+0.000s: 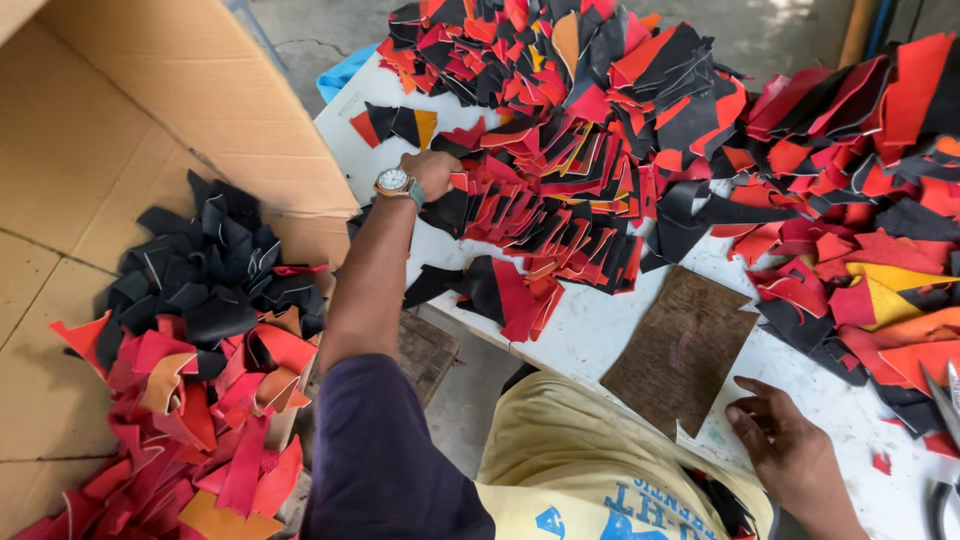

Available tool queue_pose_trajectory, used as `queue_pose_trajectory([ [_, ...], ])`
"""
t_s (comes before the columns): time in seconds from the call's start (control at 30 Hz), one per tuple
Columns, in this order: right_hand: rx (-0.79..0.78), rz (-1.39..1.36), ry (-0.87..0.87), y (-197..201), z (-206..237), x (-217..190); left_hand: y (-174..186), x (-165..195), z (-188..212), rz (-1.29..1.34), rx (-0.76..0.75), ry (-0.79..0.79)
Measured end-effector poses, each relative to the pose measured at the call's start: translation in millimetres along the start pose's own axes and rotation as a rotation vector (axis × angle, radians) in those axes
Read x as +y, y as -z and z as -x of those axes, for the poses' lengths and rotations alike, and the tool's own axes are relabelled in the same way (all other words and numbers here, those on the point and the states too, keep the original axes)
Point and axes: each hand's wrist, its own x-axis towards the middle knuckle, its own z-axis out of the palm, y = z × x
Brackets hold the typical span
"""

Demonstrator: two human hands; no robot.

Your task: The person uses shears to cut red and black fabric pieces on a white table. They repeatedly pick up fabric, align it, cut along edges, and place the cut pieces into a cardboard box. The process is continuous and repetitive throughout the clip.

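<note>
My left hand [432, 172], with a wristwatch on the wrist, reaches out over the white table [600, 330] and closes on red and black leather scraps at the left edge of a big heap of scraps [570, 160]. My right hand [785, 440] lies flat on the table near its front edge, fingers apart, holding nothing. It rests just right of a brown textured board [682, 347].
A large open cardboard box [110, 160] at the left holds black, red and orange scraps [200, 340]. More scraps [860, 200] cover the table's right side. Metal shears [945, 410] lie at the right edge. A wooden stool [428, 352] stands below.
</note>
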Motion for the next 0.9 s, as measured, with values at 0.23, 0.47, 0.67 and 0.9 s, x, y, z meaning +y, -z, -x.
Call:
queue_pose_trajectory([
  [0.23,0.017,0.018,-0.018,-7.1,3.0,4.1,-15.4,4.0,12.3,0.18,0.245,0.139],
  [0.47,0.078,-0.067,0.128,-8.2,4.5,-2.5,-17.6,-14.9,29.6,0.311,0.599,-0.025],
  [0.67,0.111,-0.052,0.065,-12.6,6.2,-0.4,-34.8,-11.9,74.1,0.394,0.615,-0.004],
  [0.9,0.159,-0.08,0.093,-14.5,8.8,-5.3,-64.3,38.8,137.1,0.481,0.474,-0.12],
])
